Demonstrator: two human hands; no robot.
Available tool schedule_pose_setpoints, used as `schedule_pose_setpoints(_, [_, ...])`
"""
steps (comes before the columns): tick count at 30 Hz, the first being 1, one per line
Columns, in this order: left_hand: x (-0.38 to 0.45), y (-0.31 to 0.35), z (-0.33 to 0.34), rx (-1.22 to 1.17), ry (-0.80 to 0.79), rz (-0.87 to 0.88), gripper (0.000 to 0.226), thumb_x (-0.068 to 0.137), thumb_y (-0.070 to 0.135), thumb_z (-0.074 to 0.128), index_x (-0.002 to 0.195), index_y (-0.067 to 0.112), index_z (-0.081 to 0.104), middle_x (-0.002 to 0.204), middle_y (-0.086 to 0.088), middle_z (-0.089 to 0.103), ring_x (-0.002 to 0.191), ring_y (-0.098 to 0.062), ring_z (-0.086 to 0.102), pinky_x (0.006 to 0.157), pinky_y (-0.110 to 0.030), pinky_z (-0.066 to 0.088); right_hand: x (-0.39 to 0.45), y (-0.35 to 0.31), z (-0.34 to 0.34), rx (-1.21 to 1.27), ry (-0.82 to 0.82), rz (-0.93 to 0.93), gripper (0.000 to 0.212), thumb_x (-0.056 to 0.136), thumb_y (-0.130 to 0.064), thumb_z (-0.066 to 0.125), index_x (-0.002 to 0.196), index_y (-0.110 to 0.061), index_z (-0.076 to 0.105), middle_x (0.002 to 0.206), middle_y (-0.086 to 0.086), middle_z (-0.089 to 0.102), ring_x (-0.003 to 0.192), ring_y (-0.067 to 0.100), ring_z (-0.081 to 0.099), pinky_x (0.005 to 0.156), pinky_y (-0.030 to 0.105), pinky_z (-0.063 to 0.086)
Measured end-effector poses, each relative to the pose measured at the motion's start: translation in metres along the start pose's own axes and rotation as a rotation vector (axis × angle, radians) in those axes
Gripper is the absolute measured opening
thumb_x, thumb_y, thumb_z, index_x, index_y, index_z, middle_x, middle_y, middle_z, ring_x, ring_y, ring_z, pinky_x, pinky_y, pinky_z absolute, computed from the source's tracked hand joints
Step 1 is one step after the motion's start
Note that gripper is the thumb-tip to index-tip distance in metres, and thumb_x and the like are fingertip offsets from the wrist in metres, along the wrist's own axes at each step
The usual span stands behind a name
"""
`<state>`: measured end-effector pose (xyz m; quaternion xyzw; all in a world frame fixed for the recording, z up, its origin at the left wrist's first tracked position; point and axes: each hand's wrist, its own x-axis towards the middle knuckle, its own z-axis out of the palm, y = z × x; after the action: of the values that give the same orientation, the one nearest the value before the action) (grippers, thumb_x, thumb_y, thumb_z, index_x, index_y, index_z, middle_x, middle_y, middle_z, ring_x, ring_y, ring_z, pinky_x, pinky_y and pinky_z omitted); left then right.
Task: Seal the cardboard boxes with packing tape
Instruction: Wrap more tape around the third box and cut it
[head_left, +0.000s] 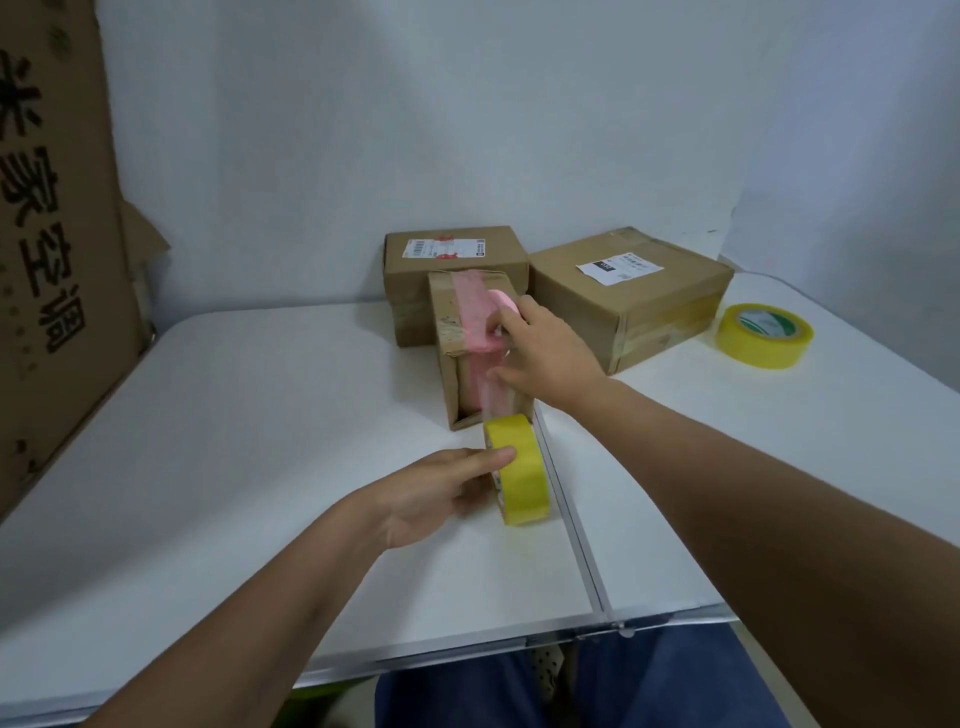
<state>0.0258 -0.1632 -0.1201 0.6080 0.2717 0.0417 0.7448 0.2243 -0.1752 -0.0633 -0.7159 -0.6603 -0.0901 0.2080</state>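
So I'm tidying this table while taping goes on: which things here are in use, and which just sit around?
In use:
small box
tape roll held by left hand
right hand pressing the tape strip

Lying about:
spare tape roll
two labelled boxes
big cardboard sheet

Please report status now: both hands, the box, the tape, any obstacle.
Left hand grips tape roll, strip drawn up to small box. Right hand presses the strip on the box. Spare roll far right. No obstacle.
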Motion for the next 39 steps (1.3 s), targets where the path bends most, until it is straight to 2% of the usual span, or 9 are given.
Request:
schedule_pose_setpoints(4, [-0.005,0.007,-0.010,0.132,0.036,0.014,0.062,0.077,0.066,0.063,0.124,0.025,0.067,0.125,0.004,0.068,0.124,-0.021,0.057,0.117,-0.045,0.030,0.000,0.001,0.008,-0.096,0.063,-0.006,0.051,0.075,-0.038,0.078,0.114,-0.018,0.053,0.119,0.003,0.050,0.095,0.024,0.050,0.074,0.028,0.031])
schedule_pose_setpoints(9, [-0.006,0.022,-0.013,0.239,0.063,-0.089,0.064,0.075,0.072,0.063,0.117,0.024,0.070,0.117,0.006,0.071,0.118,-0.014,0.061,0.114,-0.038,0.035,0.002,0.002,0.009,-0.125,0.071,-0.019,0.052,0.074,-0.043,0.078,0.114,-0.021,0.052,0.117,0.002,0.050,0.094,0.020,0.049,0.075,0.028,0.033])
schedule_pose_setpoints(13, [-0.004,0.015,-0.012,0.191,0.051,-0.227,0.078,0.074,0.071,0.061,0.116,0.005,0.067,0.104,-0.008,0.073,0.098,-0.019,0.069,0.102,-0.035,0.050,0.004,0.005,0.010,-0.136,0.074,-0.023,0.053,0.074,-0.043,0.078,0.114,-0.022,0.051,0.117,0.001,0.050,0.094,0.019,0.048,0.077,0.029,0.035])
schedule_pose_setpoints(17, [-0.008,0.022,-0.021,0.145,-0.006,-0.392,0.098,0.068,0.078,0.059,0.116,-0.008,0.062,0.105,-0.020,0.072,0.099,-0.028,0.071,0.093,-0.034,0.055,0.005,0.004,0.011,-0.151,0.075,-0.017,0.054,0.074,-0.045,0.077,0.115,-0.023,0.050,0.114,0.001,0.050,0.094,0.020,0.048,0.075,0.028,0.034])
schedule_pose_setpoints(22, [-0.008,0.046,-0.023,0.492,-0.021,-0.335,0.080,0.062,0.079,0.062,0.112,0.016,0.064,0.119,-0.004,0.069,0.097,-0.017,0.072,0.086,-0.031,0.058,0.005,0.001,0.013,-0.145,0.089,0.001,0.056,0.074,-0.041,0.078,0.119,-0.020,0.050,0.125,0.004,0.049,0.097,0.024,0.049,0.078,0.032,0.035])
schedule_pose_setpoints(25, [-0.008,0.051,-0.025,0.377,-0.050,-0.279,0.072,0.066,0.064,0.073,0.126,0.028,0.053,0.127,0.001,0.066,0.097,-0.017,0.072,0.080,-0.027,0.058,0.004,0.002,0.013,-0.167,0.097,-0.006,0.057,0.076,-0.042,0.076,0.121,-0.020,0.050,0.124,0.004,0.049,0.097,0.024,0.049,0.079,0.034,0.037])
schedule_pose_setpoints(30, [0.000,0.042,-0.025,-0.001,0.064,-0.266,0.063,0.083,0.053,0.067,0.123,0.006,0.059,0.120,-0.017,0.067,0.097,-0.027,0.072,0.074,-0.031,0.059,0.004,0.005,0.014,-0.189,0.124,-0.045,0.057,0.075,-0.041,0.077,0.121,-0.018,0.052,0.119,0.005,0.051,0.093,0.026,0.051,0.073,0.031,0.031])
schedule_pose_setpoints(35, [0.016,0.037,-0.011,0.006,0.139,-0.267,0.033,0.095,0.040,0.059,0.101,0.008,0.065,0.090,-0.010,0.064,0.071,-0.018,0.069,0.061,-0.025,0.057,0.003,0.007,0.016,-0.224,0.136,-0.088,0.061,0.071,-0.045,0.078,0.118,-0.016,0.054,0.124,0.008,0.051,0.093,0.027,0.050,0.075,0.035,0.039])
schedule_pose_setpoints(39, [0.024,0.037,-0.009,0.002,0.232,-0.274,0.031,0.096,0.040,0.056,0.100,0.010,0.061,0.090,-0.011,0.059,0.062,-0.018,0.066,0.054,-0.025,0.055,0.000,0.008,0.024,-0.260,0.169,-0.091,0.069,0.064,-0.047,0.078,0.120,-0.016,0.053,0.125,0.010,0.052,0.096,0.028,0.050,0.081,0.036,0.043])
